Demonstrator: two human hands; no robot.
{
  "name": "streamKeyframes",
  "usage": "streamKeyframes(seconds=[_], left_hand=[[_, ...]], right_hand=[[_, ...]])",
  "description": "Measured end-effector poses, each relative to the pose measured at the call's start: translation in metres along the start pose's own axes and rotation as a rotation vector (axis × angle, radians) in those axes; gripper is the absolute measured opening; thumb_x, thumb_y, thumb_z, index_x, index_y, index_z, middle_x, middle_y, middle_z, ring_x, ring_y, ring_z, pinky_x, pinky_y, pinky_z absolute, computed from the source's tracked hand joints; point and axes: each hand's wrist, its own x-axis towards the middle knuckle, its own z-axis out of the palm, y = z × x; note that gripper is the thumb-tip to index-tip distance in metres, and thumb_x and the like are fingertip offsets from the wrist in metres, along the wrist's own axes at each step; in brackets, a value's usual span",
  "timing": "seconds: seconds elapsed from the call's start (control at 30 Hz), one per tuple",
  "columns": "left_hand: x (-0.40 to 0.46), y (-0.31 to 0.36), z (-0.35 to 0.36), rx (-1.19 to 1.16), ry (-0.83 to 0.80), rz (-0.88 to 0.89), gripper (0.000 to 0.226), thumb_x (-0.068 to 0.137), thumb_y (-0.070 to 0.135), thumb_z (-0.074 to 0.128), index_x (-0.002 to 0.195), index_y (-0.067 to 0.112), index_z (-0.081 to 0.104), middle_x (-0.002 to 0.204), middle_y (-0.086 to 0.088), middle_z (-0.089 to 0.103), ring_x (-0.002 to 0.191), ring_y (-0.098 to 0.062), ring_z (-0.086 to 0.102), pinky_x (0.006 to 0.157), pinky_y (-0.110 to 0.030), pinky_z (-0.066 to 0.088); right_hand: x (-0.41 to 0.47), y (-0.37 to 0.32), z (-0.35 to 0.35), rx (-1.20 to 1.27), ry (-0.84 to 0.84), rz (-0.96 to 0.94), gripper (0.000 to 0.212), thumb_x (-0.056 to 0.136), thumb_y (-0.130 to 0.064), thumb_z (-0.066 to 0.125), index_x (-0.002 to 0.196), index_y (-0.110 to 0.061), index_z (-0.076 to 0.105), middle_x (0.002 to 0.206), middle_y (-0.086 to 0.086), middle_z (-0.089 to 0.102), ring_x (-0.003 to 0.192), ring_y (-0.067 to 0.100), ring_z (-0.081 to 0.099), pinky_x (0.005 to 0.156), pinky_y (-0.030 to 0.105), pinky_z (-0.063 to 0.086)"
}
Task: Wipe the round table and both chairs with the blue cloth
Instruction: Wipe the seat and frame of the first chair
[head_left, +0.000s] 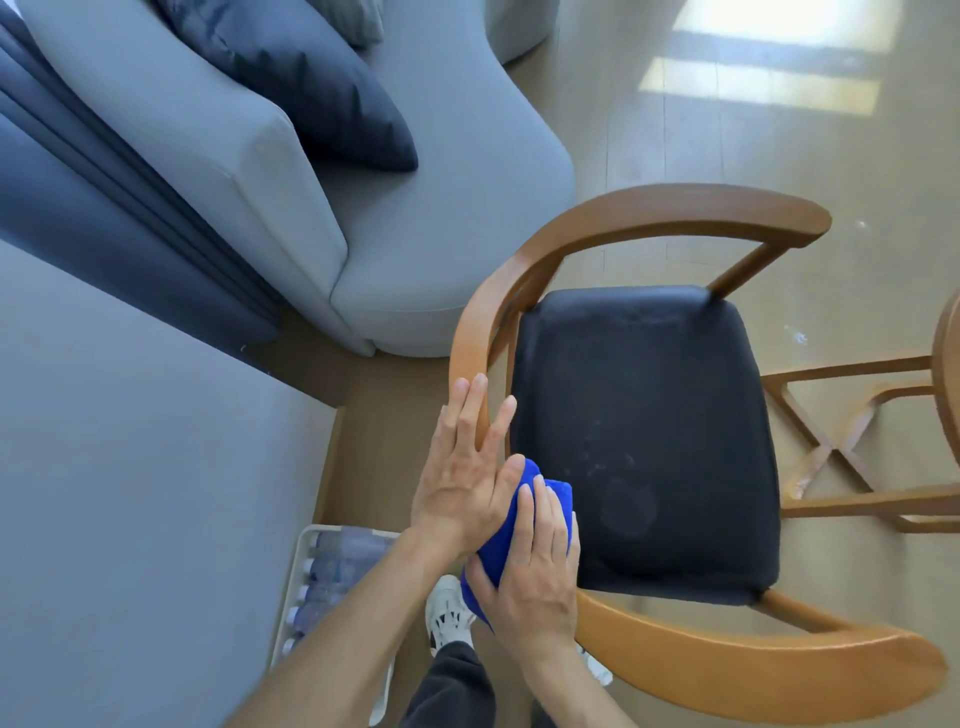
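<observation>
A wooden chair (675, 208) with a curved back rail and a dark padded seat (649, 426) stands below me. The blue cloth (506, 535) is bunched on the rail at the seat's near left corner. My right hand (535, 566) is closed over the cloth and presses it on the rail. My left hand (467, 462) lies flat with fingers spread along the rail just beyond the cloth, its thumb touching the cloth. At the right edge, a sliver of the round table (948, 374) shows with its crossed wooden base (841, 447).
A grey sofa (415, 234) with a dark cushion (311, 88) stands close behind the chair. A grey surface (130, 493) fills the left. A white tray of bottles (332, 582) sits on the floor by my shoe (447, 616). Open wooden floor lies at the upper right.
</observation>
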Motion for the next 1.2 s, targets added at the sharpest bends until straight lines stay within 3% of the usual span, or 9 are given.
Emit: streamKeyframes(seconds=[0.17, 0.3, 0.43, 0.63, 0.8, 0.93, 1.07, 1.13, 1.2], left_hand=[[-0.002, -0.001, -0.005, -0.075, -0.008, 0.011, 0.057, 0.097, 0.041, 0.032, 0.150, 0.020, 0.026, 0.161, -0.006, 0.007, 0.149, -0.021, -0.002, 0.112, -0.051, 0.032], [-0.004, -0.013, -0.018, -0.358, 0.063, 0.023, 0.053, 0.099, 0.036, 0.029, 0.151, 0.029, 0.020, 0.160, 0.014, 0.012, 0.148, -0.011, 0.008, 0.117, -0.033, 0.027], [-0.005, -0.020, -0.026, -0.484, 0.239, -0.117, 0.050, 0.100, 0.037, 0.026, 0.149, 0.031, 0.025, 0.156, 0.016, 0.023, 0.145, -0.011, 0.021, 0.116, -0.020, 0.022], [-0.008, -0.021, -0.028, -0.458, 0.291, -0.234, 0.048, 0.099, 0.036, 0.026, 0.146, 0.036, 0.021, 0.156, 0.019, 0.019, 0.145, -0.007, 0.020, 0.114, -0.035, 0.028], [0.002, 0.008, -0.033, -0.230, 0.314, -0.210, 0.052, 0.095, 0.026, 0.037, 0.146, 0.018, 0.031, 0.156, -0.002, 0.029, 0.145, -0.019, 0.022, 0.113, -0.048, 0.032], [0.031, 0.032, -0.041, 0.123, 0.263, -0.280, 0.050, 0.091, 0.027, 0.038, 0.131, 0.003, 0.054, 0.143, -0.019, 0.046, 0.133, -0.035, 0.041, 0.103, -0.053, 0.042], [0.076, 0.057, -0.044, 0.227, 0.033, -0.534, 0.058, 0.093, 0.047, 0.042, 0.144, 0.017, 0.041, 0.144, -0.027, 0.038, 0.128, -0.047, 0.040, 0.100, -0.061, 0.036], [0.089, 0.058, -0.038, 0.205, -0.026, -0.619, 0.059, 0.094, 0.044, 0.046, 0.148, 0.026, 0.030, 0.150, -0.026, 0.022, 0.133, -0.048, 0.025, 0.104, -0.064, 0.026], [0.096, 0.051, -0.039, 0.191, 0.004, -0.614, 0.058, 0.087, 0.032, 0.056, 0.142, 0.026, 0.039, 0.147, -0.024, 0.026, 0.129, -0.046, 0.030, 0.101, -0.062, 0.031]], right_hand=[[0.002, -0.002, -0.003, -0.067, 0.005, -0.028, 0.076, 0.086, -0.051, 0.053, 0.137, 0.005, 0.045, 0.139, 0.022, 0.050, 0.130, 0.035, 0.048, 0.101, 0.054, 0.040], [0.009, -0.002, -0.004, -0.056, 0.041, -0.082, 0.072, 0.095, -0.055, 0.037, 0.136, 0.004, 0.036, 0.140, 0.024, 0.048, 0.133, 0.033, 0.041, 0.099, 0.055, 0.040], [0.037, -0.008, -0.002, 0.040, 0.025, -0.118, 0.077, 0.090, -0.053, 0.049, 0.141, 0.002, 0.031, 0.146, 0.023, 0.041, 0.138, 0.033, 0.034, 0.106, 0.054, 0.034], [0.113, -0.023, -0.013, 0.227, -0.049, -0.150, 0.072, 0.094, -0.048, 0.043, 0.150, -0.006, 0.025, 0.157, 0.014, 0.024, 0.148, 0.026, 0.018, 0.116, 0.051, 0.024], [0.203, -0.040, -0.024, 0.215, -0.228, -0.059, 0.058, 0.103, -0.040, 0.027, 0.153, -0.012, 0.016, 0.162, 0.004, 0.003, 0.150, 0.018, -0.004, 0.122, 0.041, 0.003], [0.245, -0.047, -0.036, 0.773, -0.417, 0.274, 0.047, 0.106, -0.024, 0.026, 0.152, -0.015, 0.022, 0.162, -0.005, 0.006, 0.147, 0.005, -0.004, 0.121, 0.035, 0.001], [0.246, -0.011, -0.052, 1.562, -0.481, 0.593, 0.042, 0.099, -0.029, 0.046, 0.138, -0.015, 0.052, 0.146, -0.006, 0.048, 0.137, 0.004, 0.037, 0.118, 0.033, 0.024], [0.241, 0.014, -0.057, 1.653, -0.469, 0.554, 0.039, 0.099, -0.021, 0.038, 0.130, -0.007, 0.059, 0.135, 0.000, 0.059, 0.130, 0.009, 0.048, 0.114, 0.035, 0.032], [0.228, 0.034, -0.060, 1.568, -0.418, 0.485, 0.038, 0.099, -0.016, 0.037, 0.127, -0.012, 0.062, 0.132, -0.002, 0.061, 0.129, 0.010, 0.051, 0.108, 0.034, 0.037]])
